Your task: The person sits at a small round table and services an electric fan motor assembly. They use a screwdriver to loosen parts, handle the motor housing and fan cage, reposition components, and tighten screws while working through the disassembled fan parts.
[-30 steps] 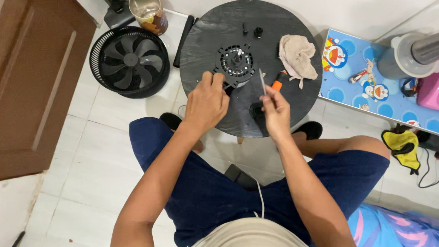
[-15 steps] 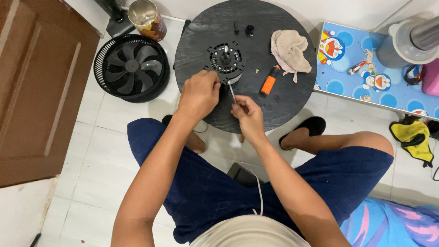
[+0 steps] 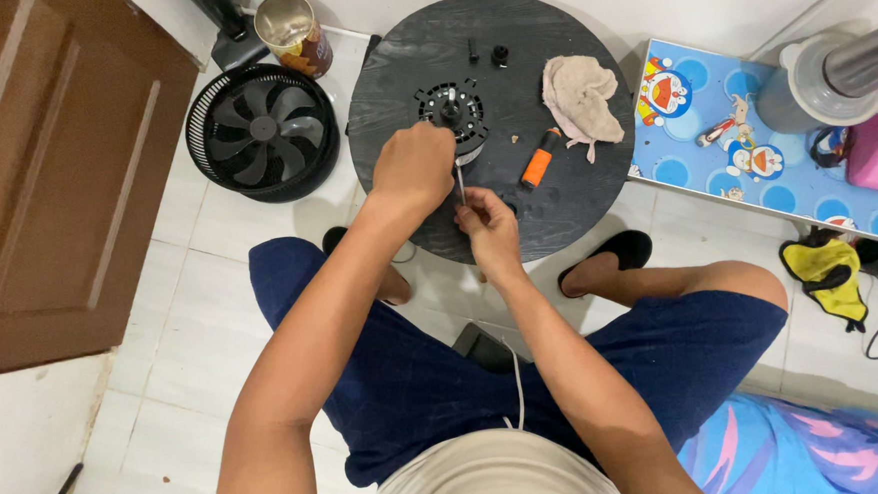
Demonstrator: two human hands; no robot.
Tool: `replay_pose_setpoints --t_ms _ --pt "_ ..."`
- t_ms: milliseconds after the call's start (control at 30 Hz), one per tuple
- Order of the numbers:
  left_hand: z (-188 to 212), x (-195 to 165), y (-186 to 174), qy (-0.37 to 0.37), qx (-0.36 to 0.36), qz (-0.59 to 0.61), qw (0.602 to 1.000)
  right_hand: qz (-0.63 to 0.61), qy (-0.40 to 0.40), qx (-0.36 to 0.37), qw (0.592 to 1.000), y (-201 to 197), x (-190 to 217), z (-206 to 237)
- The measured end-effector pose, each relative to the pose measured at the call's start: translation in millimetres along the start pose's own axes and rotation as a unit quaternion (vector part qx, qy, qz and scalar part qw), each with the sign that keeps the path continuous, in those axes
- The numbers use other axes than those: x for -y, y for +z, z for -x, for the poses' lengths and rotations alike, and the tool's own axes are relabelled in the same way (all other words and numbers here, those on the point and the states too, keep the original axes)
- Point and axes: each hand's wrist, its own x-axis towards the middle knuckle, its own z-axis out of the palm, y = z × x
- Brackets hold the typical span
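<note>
**Two hands at a small motor on a round black disc**

The round black disc [image 3: 557,211], matt and faintly grained, fills the upper centre of the frame. Just left of its centre sits a small motor [image 3: 449,109], a dark, round part with notched edges. The left hand [image 3: 415,168] is closed over the motor's lower side and hides part of it. Just below, the right hand [image 3: 490,229] pinches a thin metal rod [image 3: 460,186] between its fingertips; the rod's long axis runs nearly straight up the frame, its upper end pointing towards the motor.

To the right of the hands lies a short orange cylinder [image 3: 537,160], tilted, and beyond it a crumpled beige cloth [image 3: 579,99]. In the upper left, a black fan grille with blades [image 3: 263,134] rests on the white tiled floor [image 3: 201,290], with a shiny open tin can [image 3: 289,29] above it.
</note>
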Motion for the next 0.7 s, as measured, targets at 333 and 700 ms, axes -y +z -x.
replay_pose_setpoints --t_ms 333,700 --pt "14.8 11.7 10.7 0.019 -0.061 0.074 0.995 -0.043 0.005 0.017 0.999 11.8 1.6 5.0" --pt "35.4 9.6 18.3 -0.062 -0.092 0.199 0.974 0.009 0.005 -0.002 1.0 7.1 15.0 12.5"
